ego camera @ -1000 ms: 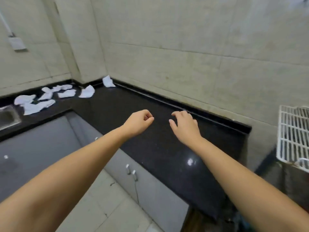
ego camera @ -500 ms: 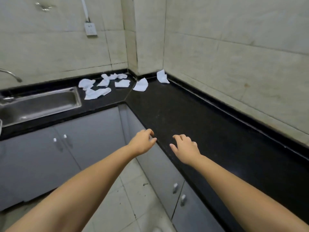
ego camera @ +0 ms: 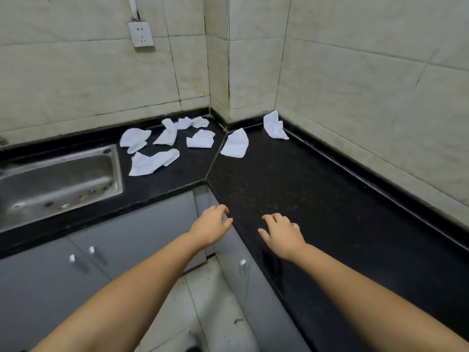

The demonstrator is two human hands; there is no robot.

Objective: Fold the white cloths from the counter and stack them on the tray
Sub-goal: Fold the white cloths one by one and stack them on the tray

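Left hand (ego camera: 212, 226) and right hand (ego camera: 283, 232) are both empty, fingers loosely spread and curled downward; the left hovers off the front edge of the black bench (ego camera: 291, 189), the right over its surface, possibly not touching. Both forearms run out of frame at the bottom. The white cloths (ego camera: 200, 139) lie crumpled in the far corner, well apart from the hands, one (ego camera: 274, 125) leaning against the wall. The bench between is bare. A steel sink (ego camera: 58, 179) is cut off at left.
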